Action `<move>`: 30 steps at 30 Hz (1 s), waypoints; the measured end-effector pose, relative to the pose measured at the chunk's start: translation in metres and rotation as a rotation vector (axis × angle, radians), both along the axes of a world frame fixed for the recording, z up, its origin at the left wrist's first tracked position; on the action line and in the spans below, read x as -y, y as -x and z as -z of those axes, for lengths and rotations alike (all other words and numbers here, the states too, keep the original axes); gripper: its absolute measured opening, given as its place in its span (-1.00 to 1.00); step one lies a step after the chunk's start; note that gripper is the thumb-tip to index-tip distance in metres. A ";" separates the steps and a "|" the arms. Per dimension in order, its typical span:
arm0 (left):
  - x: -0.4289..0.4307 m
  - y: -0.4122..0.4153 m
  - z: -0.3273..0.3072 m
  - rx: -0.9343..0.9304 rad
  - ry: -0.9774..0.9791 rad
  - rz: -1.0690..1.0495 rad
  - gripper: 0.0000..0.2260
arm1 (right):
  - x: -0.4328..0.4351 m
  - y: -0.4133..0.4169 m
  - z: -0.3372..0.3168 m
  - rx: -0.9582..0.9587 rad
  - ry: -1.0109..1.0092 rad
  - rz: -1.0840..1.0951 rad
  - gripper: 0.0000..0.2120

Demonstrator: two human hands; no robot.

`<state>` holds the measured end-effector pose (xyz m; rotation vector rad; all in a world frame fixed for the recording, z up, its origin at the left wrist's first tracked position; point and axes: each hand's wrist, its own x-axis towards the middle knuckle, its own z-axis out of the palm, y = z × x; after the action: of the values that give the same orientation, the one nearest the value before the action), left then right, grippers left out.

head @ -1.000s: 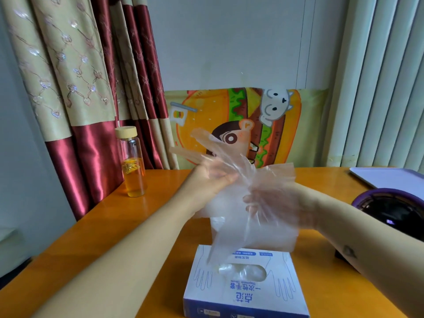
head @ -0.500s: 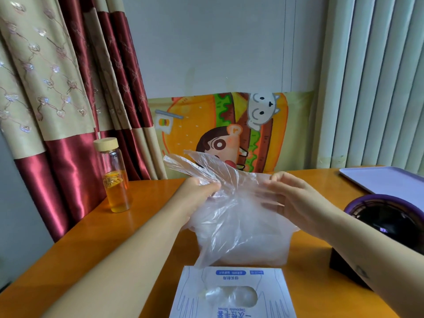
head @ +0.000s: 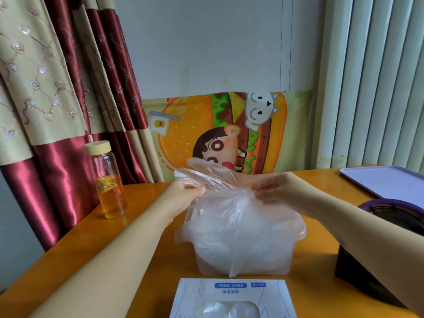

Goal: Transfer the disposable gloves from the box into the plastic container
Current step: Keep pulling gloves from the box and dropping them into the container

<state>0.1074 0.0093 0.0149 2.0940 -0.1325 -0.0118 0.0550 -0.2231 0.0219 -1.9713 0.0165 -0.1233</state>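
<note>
Lowered gloves from over the box onto the plastic container; kept them pinched in left hand and right hand fingers.

Body parts in view: two arms, entering from the lower edge.

- Left hand: bare.
- Right hand: bare.
- Left forearm: bare along its whole visible length, from the wrist to the lower left corner.
- Right forearm: bare from the wrist to the right edge.
- Marking: one small dark mark on the right forearm, its shape too small to make out.
- Nail detail: too small to tell.
</note>
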 end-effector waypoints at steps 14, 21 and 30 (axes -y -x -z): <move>0.045 0.004 -0.010 0.076 -1.076 0.526 -0.53 | -0.010 -0.036 0.025 -0.128 1.065 -0.043 -0.51; 0.065 -0.010 0.004 -0.107 -1.427 0.620 -0.60 | -0.009 -0.034 0.034 -0.101 1.536 -0.027 -0.34; 0.074 -0.032 0.028 -0.221 -1.566 0.655 -0.61 | -0.014 -0.041 0.031 0.074 1.528 -0.020 -0.54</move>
<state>0.1397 -0.0650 -0.0134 3.4201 -0.8942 -1.0302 0.0961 -0.2091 -0.0094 -3.4865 -0.2028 -0.2330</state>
